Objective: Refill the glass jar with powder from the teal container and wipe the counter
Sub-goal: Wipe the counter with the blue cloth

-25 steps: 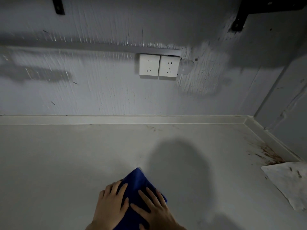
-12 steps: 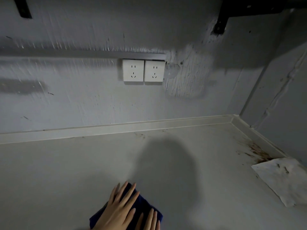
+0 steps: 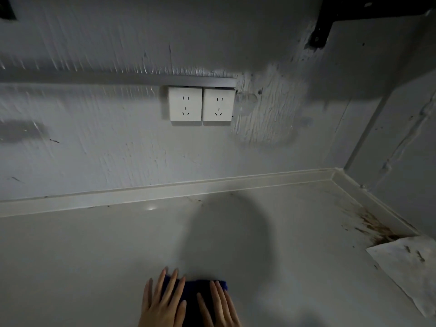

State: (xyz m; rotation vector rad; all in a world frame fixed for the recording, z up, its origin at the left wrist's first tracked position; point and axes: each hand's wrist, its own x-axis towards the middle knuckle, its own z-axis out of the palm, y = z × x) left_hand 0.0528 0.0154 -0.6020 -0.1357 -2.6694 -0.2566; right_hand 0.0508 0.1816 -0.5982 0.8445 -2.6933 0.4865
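Observation:
A dark blue cloth point(image 3: 194, 300) lies flat on the white counter point(image 3: 94, 256) at the bottom middle of the view. My left hand point(image 3: 162, 303) presses on its left part with straight, spread fingers. My right hand point(image 3: 220, 308) presses on its right part, fingers also straight. Most of the cloth is hidden under the two hands. Neither the glass jar nor the teal container is in view.
A stained white paper sheet point(image 3: 410, 265) lies at the right by the side wall, with brown smears point(image 3: 372, 226) on the counter in the corner behind it. Two white wall sockets point(image 3: 201, 104) sit on the back wall. A black shelf bracket point(image 3: 320, 27) hangs upper right.
The cloth and both hands have slid back toward me, to the bottom edge of the view. The cloth now lies flatter, with both hands side by side on it.

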